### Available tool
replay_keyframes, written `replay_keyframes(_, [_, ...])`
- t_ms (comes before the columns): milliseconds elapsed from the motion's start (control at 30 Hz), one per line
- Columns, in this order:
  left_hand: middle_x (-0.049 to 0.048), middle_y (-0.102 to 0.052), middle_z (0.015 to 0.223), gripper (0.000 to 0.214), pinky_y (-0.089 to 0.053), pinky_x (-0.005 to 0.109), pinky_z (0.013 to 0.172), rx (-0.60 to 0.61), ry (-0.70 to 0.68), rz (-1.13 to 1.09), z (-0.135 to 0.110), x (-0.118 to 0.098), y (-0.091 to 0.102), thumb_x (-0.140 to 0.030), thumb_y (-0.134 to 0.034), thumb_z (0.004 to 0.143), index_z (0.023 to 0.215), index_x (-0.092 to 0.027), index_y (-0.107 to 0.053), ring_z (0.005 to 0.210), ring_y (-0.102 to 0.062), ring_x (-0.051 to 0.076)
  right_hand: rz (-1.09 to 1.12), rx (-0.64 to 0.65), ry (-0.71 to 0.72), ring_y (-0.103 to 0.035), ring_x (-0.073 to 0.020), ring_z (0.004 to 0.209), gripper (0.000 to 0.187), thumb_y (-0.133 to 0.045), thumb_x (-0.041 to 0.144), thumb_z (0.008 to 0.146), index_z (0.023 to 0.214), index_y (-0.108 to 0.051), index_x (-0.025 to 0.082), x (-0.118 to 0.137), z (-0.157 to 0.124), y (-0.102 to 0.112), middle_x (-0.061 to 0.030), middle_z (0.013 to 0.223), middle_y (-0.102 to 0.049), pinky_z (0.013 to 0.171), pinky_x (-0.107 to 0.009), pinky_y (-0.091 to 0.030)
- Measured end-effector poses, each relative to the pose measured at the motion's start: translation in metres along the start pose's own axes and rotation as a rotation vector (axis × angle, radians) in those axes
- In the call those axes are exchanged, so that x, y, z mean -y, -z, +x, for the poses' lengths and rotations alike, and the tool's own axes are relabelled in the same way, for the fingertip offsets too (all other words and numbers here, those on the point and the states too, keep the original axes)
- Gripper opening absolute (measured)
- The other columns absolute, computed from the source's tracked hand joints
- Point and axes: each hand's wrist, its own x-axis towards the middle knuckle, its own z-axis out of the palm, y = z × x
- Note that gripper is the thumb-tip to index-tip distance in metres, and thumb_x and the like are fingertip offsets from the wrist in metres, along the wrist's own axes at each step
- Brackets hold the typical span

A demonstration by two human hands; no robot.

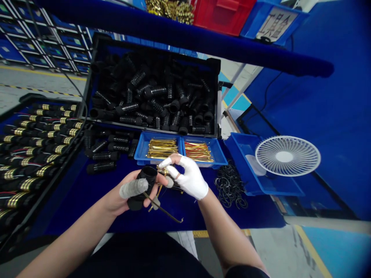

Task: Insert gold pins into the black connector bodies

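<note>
Black plastic makes the tube (151,180), which stands slightly tilted in the left hand (131,190) at the centre of the workspace, its open mouth upward. That hand's fingers are clamped round it, the thumb in a grey cot (133,188) lying across the near side. At the tube's 2 o'clock, the white-gloved right hand (189,178) has its thumb and forefinger together on a small brass piece (164,171) beside the mouth (the fingertips hide part of it). A thin rod (165,211) slants out from under the left fingers toward 4 o'clock.

Taking the hands as the clock's centre, a black tray (216,96) heaped with similar tubes sits at 12. Nearer, between 12 and 1, are two blue bins: the left one (138,150) holds gold pins (162,148), the right one (222,156) gold and red pins (198,151). Loose tubes (106,156) lie at 10, on the blue cloth (74,197); rows of gold-banded parts (29,152) fill 9 to 10. Black rings (230,186) lie piled at 3, with a white fan (284,156) beyond them.
</note>
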Motion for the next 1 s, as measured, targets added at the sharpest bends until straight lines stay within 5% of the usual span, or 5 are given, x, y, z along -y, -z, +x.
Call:
replay_keyframes(233, [0.0032, -0.059, 0.059, 0.052, -0.042, 0.028, 0.059, 0.019, 0.143, 0.087, 0.002, 0.006, 0.005, -0.056, -0.072, 0.082, 0.11, -0.011, -0.074, 0.052, -0.049, 0.014, -0.414, 0.004, 0.276, -0.069, -0.0191, 0.094, 0.023, -0.061, 0.018, 0.093, 0.111, -0.07, 0.027, -0.01, -0.011, -0.003, -0.0044, 0.105, -0.073, 0.081, -0.032, -0.055])
replay_keyframes(400, [0.0047, -0.062, 0.062, 0.058, -0.042, 0.025, 0.052, 0.018, 0.056, -0.125, 0.001, 0.003, 0.013, -0.057, -0.064, 0.086, 0.121, -0.011, -0.071, 0.047, -0.043, 0.01, -0.622, -0.346, 0.155, -0.068, -0.0191, 0.091, 0.03, -0.057, 0.008, 0.091, 0.112, -0.071, 0.024, -0.014, -0.018, 0.002, -0.0059, 0.1, -0.071, 0.08, -0.032, -0.053])
replay_keyframes(533, [0.004, -0.06, 0.06, 0.051, -0.043, 0.023, 0.049, -0.023, 0.095, -0.123, 0.003, 0.004, 0.009, -0.054, -0.064, 0.088, 0.113, -0.011, -0.073, 0.047, -0.046, 0.01, -0.688, -0.22, 0.259, -0.067, -0.0192, 0.083, 0.036, -0.06, 0.005, 0.086, 0.113, -0.072, 0.026, -0.011, -0.025, -0.005, -0.0043, 0.098, -0.072, 0.072, -0.032, -0.051])
replay_keyframes(833, [0.0034, -0.063, 0.069, 0.047, -0.048, 0.022, 0.057, -0.259, 0.032, 0.103, 0.01, -0.013, 0.013, -0.05, -0.077, 0.08, 0.109, -0.013, -0.075, 0.056, -0.055, 0.01, -0.101, -0.877, -0.001, -0.059, -0.0112, 0.06, 0.008, -0.06, 0.019, 0.094, 0.098, -0.067, 0.021, -0.011, -0.019, 0.029, -0.0003, 0.085, -0.068, 0.06, -0.027, -0.049])
replay_keyframes(1000, [0.0047, -0.068, 0.076, 0.045, -0.057, 0.026, 0.062, -0.597, -0.233, 0.294, 0.02, -0.045, 0.024, -0.04, -0.083, 0.076, 0.113, -0.016, -0.074, 0.066, -0.064, 0.017, 0.205, -0.823, 0.077, -0.062, -0.0118, 0.062, 0.007, -0.065, 0.017, 0.092, 0.088, -0.064, 0.023, 0.0, -0.027, 0.027, -0.0012, 0.091, -0.069, 0.053, -0.026, -0.046])
